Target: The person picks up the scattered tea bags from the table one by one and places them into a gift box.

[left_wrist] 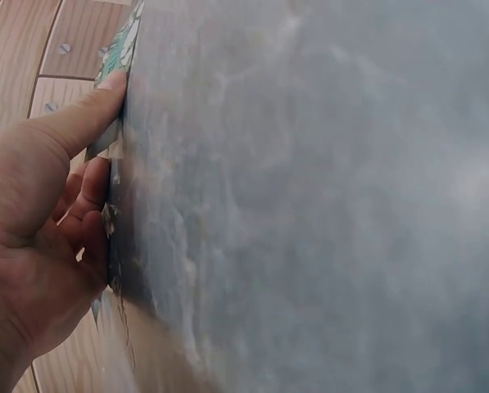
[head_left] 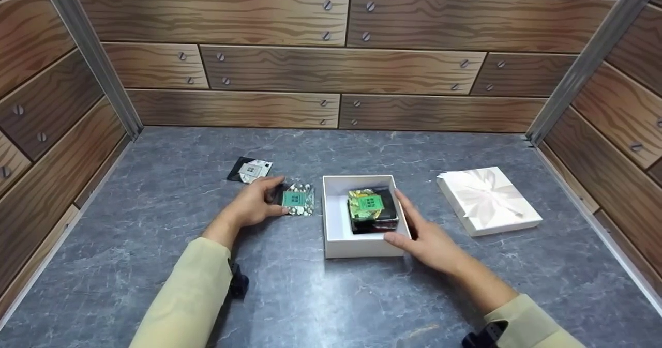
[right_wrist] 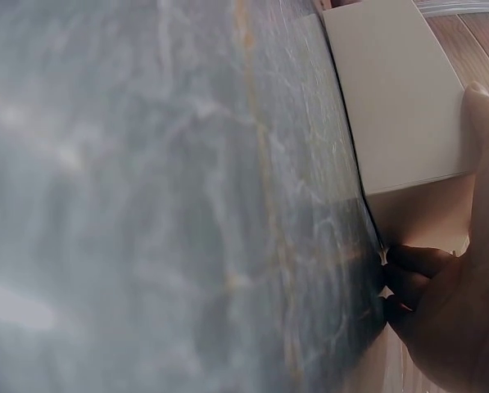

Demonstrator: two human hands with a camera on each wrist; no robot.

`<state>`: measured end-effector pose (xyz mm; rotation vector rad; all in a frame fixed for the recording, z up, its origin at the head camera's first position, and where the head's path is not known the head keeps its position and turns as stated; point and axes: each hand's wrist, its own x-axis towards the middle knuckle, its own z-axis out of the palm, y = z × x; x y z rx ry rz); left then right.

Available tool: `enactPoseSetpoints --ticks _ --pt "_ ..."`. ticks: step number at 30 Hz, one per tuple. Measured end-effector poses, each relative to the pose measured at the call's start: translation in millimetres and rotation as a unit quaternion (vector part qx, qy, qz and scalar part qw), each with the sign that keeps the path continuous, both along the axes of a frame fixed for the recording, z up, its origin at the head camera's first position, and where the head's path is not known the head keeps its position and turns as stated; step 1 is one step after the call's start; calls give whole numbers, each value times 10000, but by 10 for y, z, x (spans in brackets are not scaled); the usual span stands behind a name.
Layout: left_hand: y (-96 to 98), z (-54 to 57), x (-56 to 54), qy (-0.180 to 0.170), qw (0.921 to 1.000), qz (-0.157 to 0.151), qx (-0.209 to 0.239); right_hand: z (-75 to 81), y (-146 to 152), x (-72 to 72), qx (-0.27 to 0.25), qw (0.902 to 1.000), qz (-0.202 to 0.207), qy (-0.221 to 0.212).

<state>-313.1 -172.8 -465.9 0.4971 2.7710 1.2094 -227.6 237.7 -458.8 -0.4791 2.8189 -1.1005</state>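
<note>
My left hand (head_left: 253,200) pinches a flat, square dark packet (head_left: 295,199) with a green label between thumb and fingers, just left of a white box. In the left wrist view, the thumb lies along an edge of this packet (left_wrist: 121,49). The open white box (head_left: 364,250) holds a small stack of similar packets (head_left: 370,204), the top one yellow-green and black. At the box's right side, my right hand (head_left: 429,242) grips the wall, thumb at the front corner. The right wrist view shows the box (right_wrist: 400,98) with that thumb against it and the other fingers low beside it.
Behind my left hand lies another black and silver packet (head_left: 251,169) on the grey marbled table (head_left: 320,306). To the right of the box rests a white lid (head_left: 489,200) with a pale ribbon bow. Wood-patterned walls (head_left: 274,69) enclose the back and sides.
</note>
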Motion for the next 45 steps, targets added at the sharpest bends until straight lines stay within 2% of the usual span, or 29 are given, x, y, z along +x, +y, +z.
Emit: enactPoseSetpoints --ticks 9,19,25,28,37,45 --pt "9 -29 32 67 10000 14 -27 -25 -12 7 39 9999 -25 -102" --pt "3 -33 30 114 9998 -172 -48 -15 -8 8 69 9999 -42 -111" --pt "11 -21 32 -32 9997 -227 45 2 -4 -1 66 10000 -29 -45" --pt "22 -11 38 -137 9996 -214 95 5 -3 -1 89 10000 4 20" --pt "38 9 47 -145 9996 -198 126 2 13 1 17 10000 34 32" --pt "-8 17 82 -282 9987 58 420 15 3 0 38 10000 80 -9"
